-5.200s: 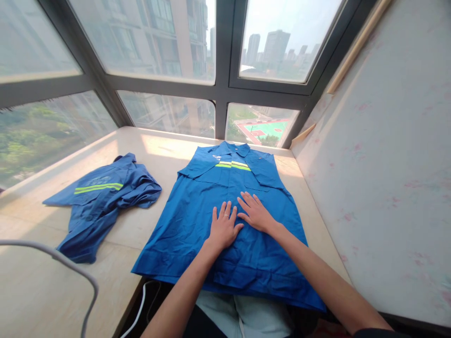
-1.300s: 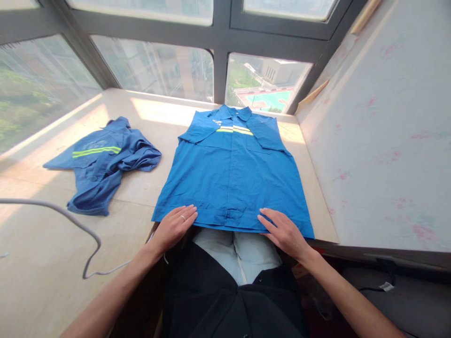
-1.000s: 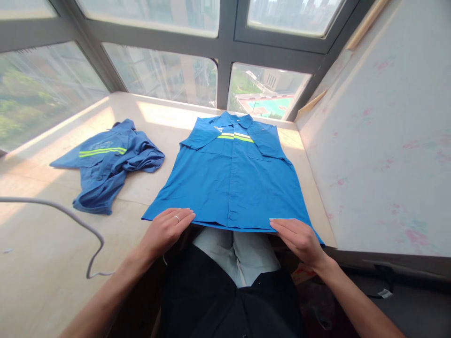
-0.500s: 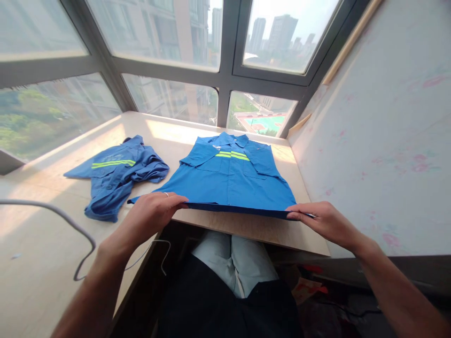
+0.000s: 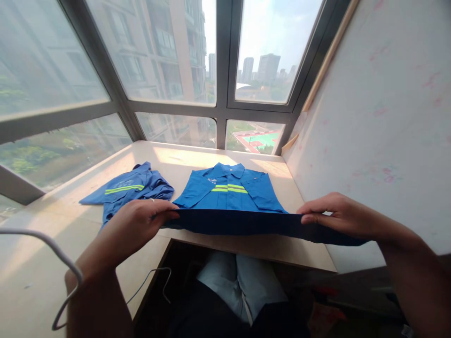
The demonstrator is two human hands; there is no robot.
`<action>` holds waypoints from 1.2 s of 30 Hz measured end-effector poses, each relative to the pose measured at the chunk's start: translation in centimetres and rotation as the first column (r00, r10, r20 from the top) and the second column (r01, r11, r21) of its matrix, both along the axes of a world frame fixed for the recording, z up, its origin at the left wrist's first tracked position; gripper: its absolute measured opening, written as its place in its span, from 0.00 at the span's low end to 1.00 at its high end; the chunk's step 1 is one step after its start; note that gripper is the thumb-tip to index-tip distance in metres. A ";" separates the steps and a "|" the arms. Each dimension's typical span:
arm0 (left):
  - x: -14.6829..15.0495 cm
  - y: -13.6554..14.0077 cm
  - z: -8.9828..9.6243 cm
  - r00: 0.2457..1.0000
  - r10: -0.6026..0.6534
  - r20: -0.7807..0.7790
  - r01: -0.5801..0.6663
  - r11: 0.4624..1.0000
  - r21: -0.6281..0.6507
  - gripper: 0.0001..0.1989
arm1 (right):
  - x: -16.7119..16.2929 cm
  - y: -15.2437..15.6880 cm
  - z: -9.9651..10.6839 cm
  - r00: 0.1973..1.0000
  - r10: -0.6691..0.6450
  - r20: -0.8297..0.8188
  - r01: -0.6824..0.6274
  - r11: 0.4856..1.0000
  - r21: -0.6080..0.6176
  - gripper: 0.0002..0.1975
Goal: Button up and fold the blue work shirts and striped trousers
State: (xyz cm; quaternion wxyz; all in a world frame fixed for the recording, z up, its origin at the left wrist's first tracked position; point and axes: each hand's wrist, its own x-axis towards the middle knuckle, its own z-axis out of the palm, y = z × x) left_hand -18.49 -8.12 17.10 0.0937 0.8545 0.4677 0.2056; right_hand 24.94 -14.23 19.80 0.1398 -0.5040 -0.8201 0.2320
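A blue shirt [image 5: 229,202] lies in the middle of the scene, on a pale wooden table [image 5: 35,267], with its collar [image 5: 221,170] at the far side, toward the window frame [image 5: 221,70]. Its two sleeves [image 5: 195,190] are laid inward over the front, one from the left and one from the right. Between them one can see yellow-green stripes [image 5: 221,188] across the chest, and a small white print [image 5: 213,181] on the left part.

The near edge of this shirt is held up above the table by both hands, and the cloth between them is stretched almost straight. The side of this cloth which faces the person is in shadow and looks very dark. The left hand [image 5: 143,216], which wears a ring [image 5: 152,200], grips the edge at the left between thumb and fingers. The right hand [image 5: 333,216] pinches the same edge at the right, and some cloth hangs under this hand and beyond it.

A second shirt [image 5: 132,188], also blue with stripes, lies crumpled on the left, partly hidden behind the left hand. A grey cable [image 5: 35,233] curves at the near left, and a thin cable [image 5: 160,269] hangs by the table edge. The person's light trousers [image 5: 243,281] are visible below, at the near side. On the right stands a pale wall [image 5: 369,117] with pink flowers
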 end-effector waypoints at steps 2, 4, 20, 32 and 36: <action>1.0 1.6 1.0 0.998 0.046 -0.046 -0.047 0.999 -0.017 0.14 | 0.1 1.5 0.5 0.999 -0.022 0.024 0.022 1.000 0.003 0.23; 2.5 4.3 1.7 0.996 0.042 -0.080 -0.046 0.998 -0.051 0.14 | 0.4 3.9 0.5 0.998 -0.047 0.049 0.046 0.999 0.024 0.24; 8.3 32.8 -8.8 0.892 -0.298 -0.339 0.202 0.935 -0.291 0.16 | 5.1 28.4 -10.8 0.984 -0.067 0.167 0.084 0.991 -0.101 0.19; 10.5 45.6 -16.0 0.944 -0.187 -0.273 0.114 0.959 -0.261 0.22 | 9.1 42.4 -17.6 0.958 -0.209 0.197 0.233 0.967 -0.104 0.27; 11.4 46.7 -20.6 0.949 -0.144 -0.280 0.056 0.952 -0.299 0.18 | 9.9 43.1 -22.7 0.954 -0.233 0.191 0.266 0.949 -0.168 0.27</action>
